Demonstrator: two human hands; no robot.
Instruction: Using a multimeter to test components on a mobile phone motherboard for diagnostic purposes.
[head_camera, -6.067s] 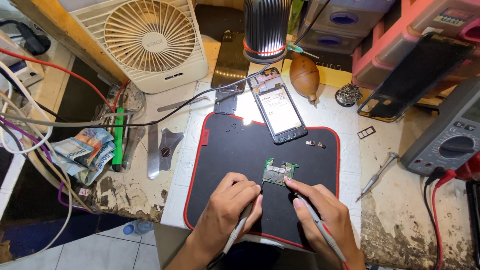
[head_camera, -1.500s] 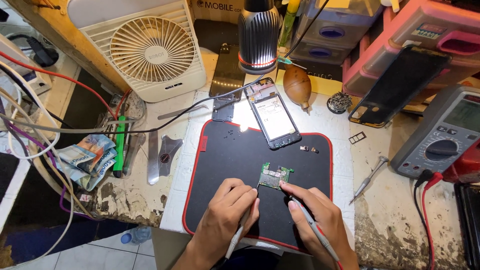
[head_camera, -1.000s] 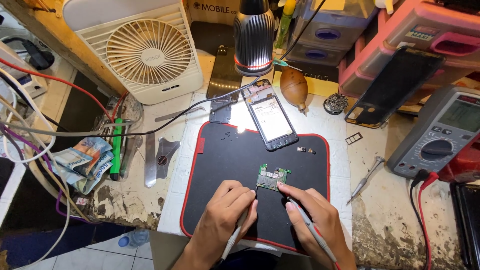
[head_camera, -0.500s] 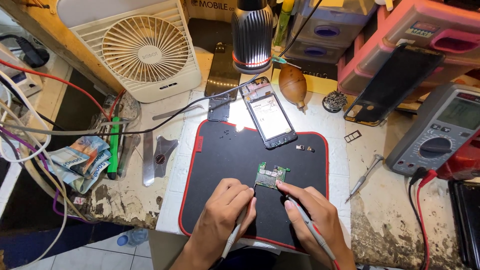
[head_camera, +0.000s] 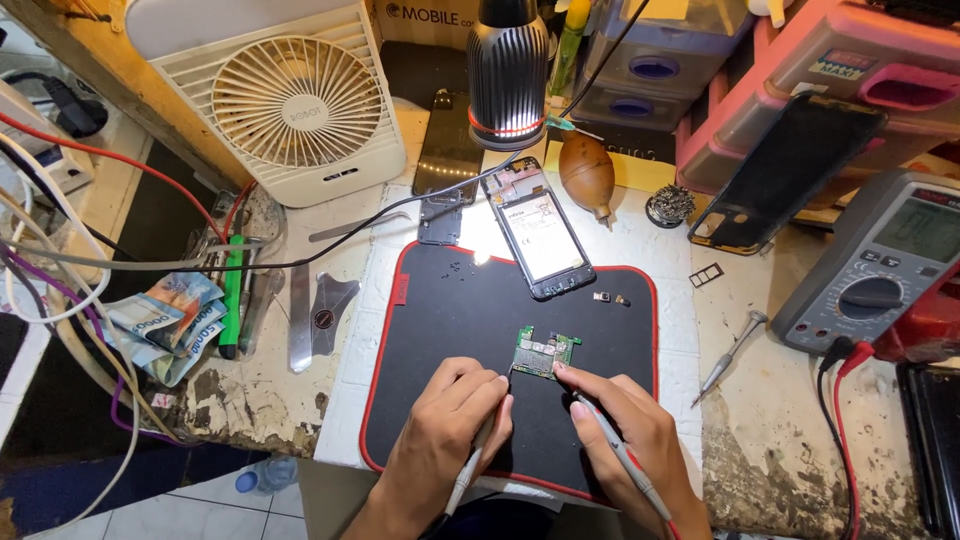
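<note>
Currently on the tabletop (head_camera: 760, 440): one small green circuit board (head_camera: 543, 352), lying flat near the front middle of a black work mat with a red edge (head_camera: 470, 300), both hands at it. Left hand (head_camera: 450, 440): grip closed around a slim light-coloured probe (head_camera: 470, 475), its tip aimed at the board's left edge; contact cannot be told. Right hand (head_camera: 625, 435): grip closed on a second probe with a red stripe (head_camera: 625, 460), fingertips touching the board's right corner. Judged step: testing points on the board with the two probes, well under way rather than starting. Next move, as a judgement: calls for tiny, steady shifts of one tip to another contact while the other hand keeps the board from sliding, and a glance toward the grey meter (head_camera: 880, 265) at the far right, whose red and black leads (head_camera: 838, 400) run off the front edge. Also present: an opened phone (head_camera: 540, 235) at the mat's back edge under a lit lamp (head_camera: 507, 70); two tiny loose parts (head_camera: 610, 297) beside it; a white desk fan (head_camera: 285, 100) back left; folded banknotes (head_camera: 160, 325) far left; a small screwdriver (head_camera: 730, 355) right of the mat; a brown rubber blower (head_camera: 587, 172) behind the phone.
</note>
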